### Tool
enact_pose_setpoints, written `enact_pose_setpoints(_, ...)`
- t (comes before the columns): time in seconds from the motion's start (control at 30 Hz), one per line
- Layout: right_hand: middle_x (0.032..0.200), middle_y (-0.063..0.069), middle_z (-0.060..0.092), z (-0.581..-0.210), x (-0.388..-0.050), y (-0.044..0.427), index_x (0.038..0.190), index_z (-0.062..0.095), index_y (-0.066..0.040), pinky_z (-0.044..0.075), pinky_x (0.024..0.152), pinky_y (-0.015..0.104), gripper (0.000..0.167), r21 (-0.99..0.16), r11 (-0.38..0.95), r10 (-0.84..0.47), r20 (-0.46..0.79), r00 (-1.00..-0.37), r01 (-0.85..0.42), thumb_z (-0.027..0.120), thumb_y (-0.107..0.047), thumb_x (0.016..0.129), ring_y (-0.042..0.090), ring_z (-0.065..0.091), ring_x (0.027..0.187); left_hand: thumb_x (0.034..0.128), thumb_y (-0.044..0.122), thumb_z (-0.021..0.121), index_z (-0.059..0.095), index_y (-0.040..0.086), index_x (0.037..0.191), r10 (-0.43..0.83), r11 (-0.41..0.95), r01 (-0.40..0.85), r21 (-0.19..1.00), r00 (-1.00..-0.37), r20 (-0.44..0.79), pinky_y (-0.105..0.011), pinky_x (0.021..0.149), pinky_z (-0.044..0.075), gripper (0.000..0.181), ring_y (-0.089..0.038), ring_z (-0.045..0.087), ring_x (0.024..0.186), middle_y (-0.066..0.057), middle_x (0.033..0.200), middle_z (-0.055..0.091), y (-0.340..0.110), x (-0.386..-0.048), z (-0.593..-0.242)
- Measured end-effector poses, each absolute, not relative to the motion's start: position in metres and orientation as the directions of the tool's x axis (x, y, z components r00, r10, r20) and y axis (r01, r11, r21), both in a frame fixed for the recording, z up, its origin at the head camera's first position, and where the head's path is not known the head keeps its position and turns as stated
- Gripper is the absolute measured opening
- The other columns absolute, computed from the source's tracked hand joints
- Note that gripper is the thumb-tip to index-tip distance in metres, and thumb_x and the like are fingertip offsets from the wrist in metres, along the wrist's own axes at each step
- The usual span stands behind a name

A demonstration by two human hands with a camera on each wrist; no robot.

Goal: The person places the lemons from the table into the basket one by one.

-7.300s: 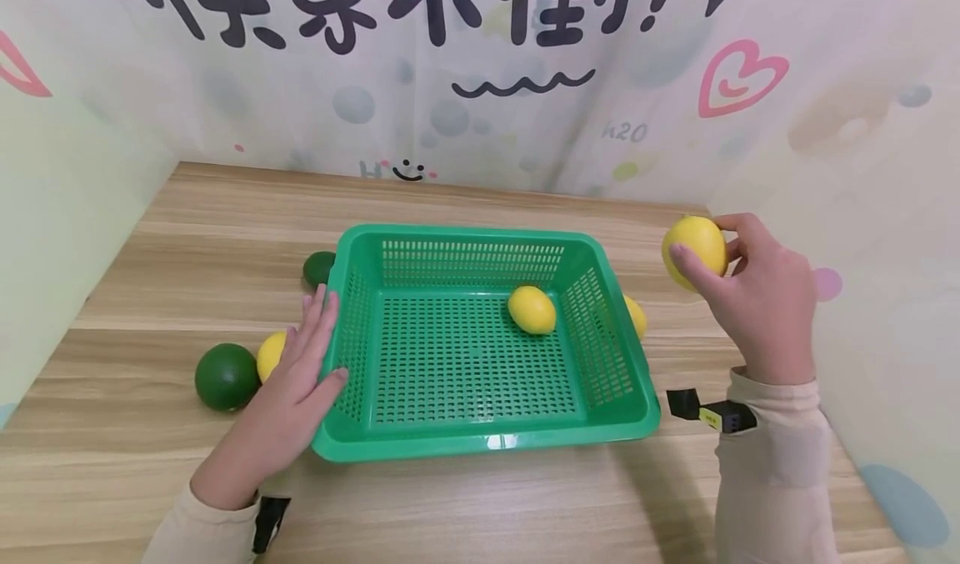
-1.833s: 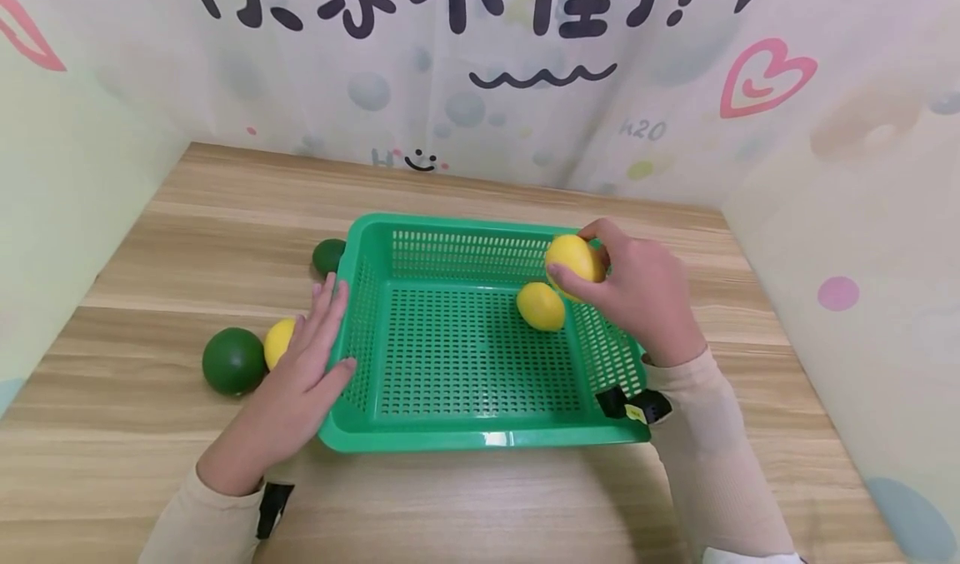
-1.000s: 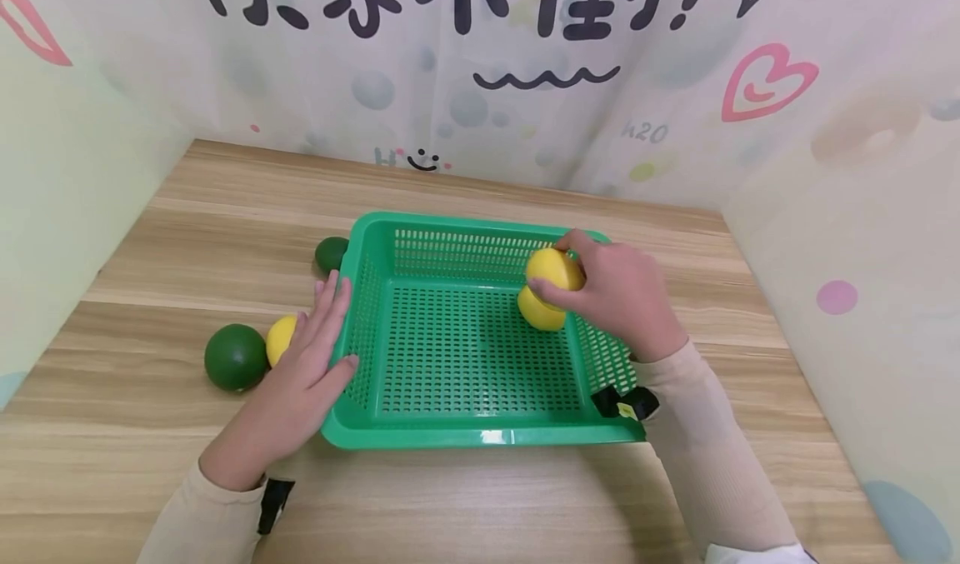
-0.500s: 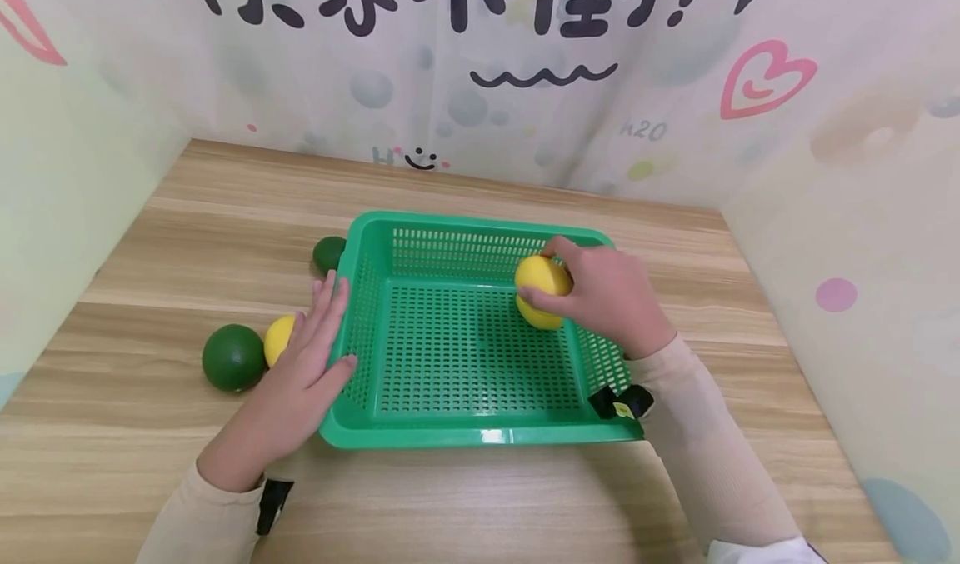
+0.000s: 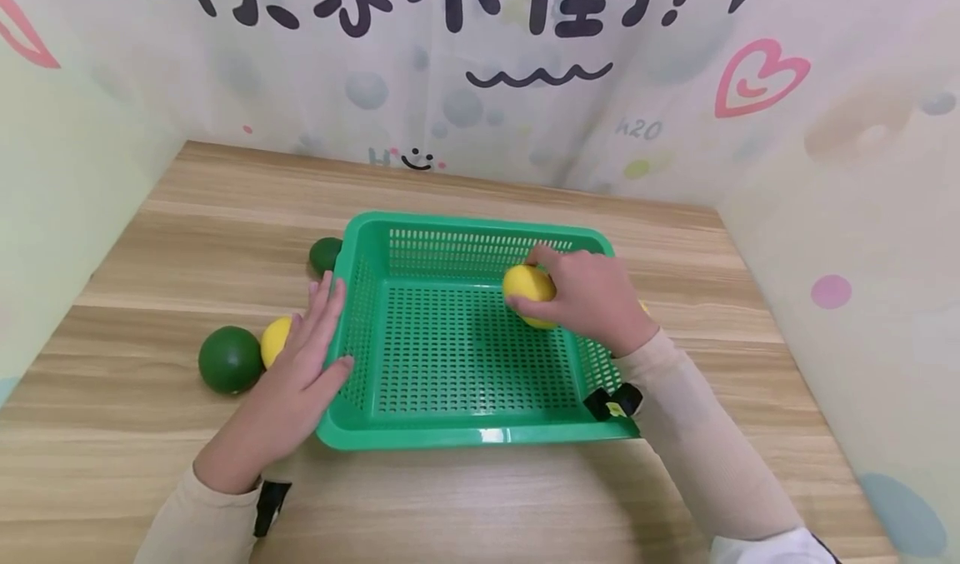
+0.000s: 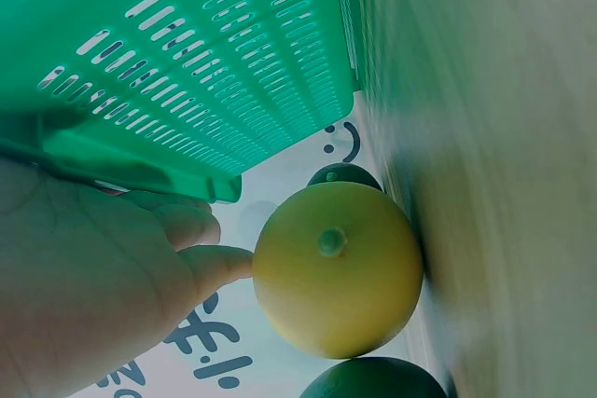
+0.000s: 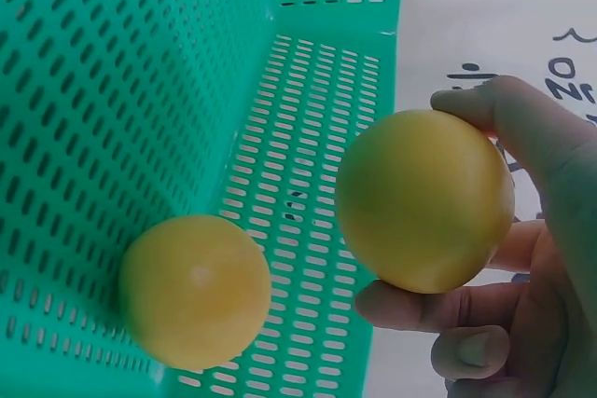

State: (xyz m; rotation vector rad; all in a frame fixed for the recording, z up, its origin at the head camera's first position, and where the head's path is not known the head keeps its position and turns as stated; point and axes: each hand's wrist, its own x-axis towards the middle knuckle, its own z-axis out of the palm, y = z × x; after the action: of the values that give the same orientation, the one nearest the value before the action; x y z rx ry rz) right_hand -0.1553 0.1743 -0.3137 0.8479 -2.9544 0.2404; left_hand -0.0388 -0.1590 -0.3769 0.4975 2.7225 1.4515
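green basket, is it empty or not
Not empty: the right wrist view shows a lemon inside the basket, apart from another lemon in the right hand.

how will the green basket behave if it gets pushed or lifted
The green basket is probably light for its size, judging by its many holes. Low and wide, it would likely slide rather than tip. The unheld lemon inside looks rounded, so it may roll.
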Motion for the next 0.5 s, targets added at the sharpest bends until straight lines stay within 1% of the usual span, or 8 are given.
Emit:
enact_pose_setpoints(0.33, 0.063, -0.007, 0.056, -0.3186, -0.1542, 0.1665, 0.112, 0.07, -0.012, 0.04, 0.046, 0.031, 0.049, -0.118, 0.818, -0.564, 0.023, -0.825, -0.563, 0.067, -0.054, 0.088, 0.014, 0.05, 0.054, 0.1046, 0.007, 0.047, 0.0, 0.017, 0.167, 0.288, 0.518, 0.282, 0.808, -0.947, 0.145, -0.062, 0.122, -0.005, 0.079, -0.027, -0.016, 0.157, -0.003, 0.172, -0.01, -0.1607, -0.0396, -0.3775)
enact_pose_setpoints(0.5, 0.062, -0.007, 0.054, -0.3201, -0.1539, 0.1643, 0.112, 0.069, -0.011, 0.038, 0.045, 0.03, 0.047, -0.118, 0.812, -0.576, 0.005, -0.818, -0.572, 0.069, -0.052, 0.089, 0.013, 0.049, 0.052, 0.1048, 0.007, 0.047, -0.001, 0.017, 0.167, 0.292, 0.512, 0.282, 0.811, -0.945, 0.144, -0.062, 0.122, -0.006, 0.079, -0.027, -0.017, 0.156, -0.001, 0.172, -0.012, -0.1605, -0.0399, -0.3771)
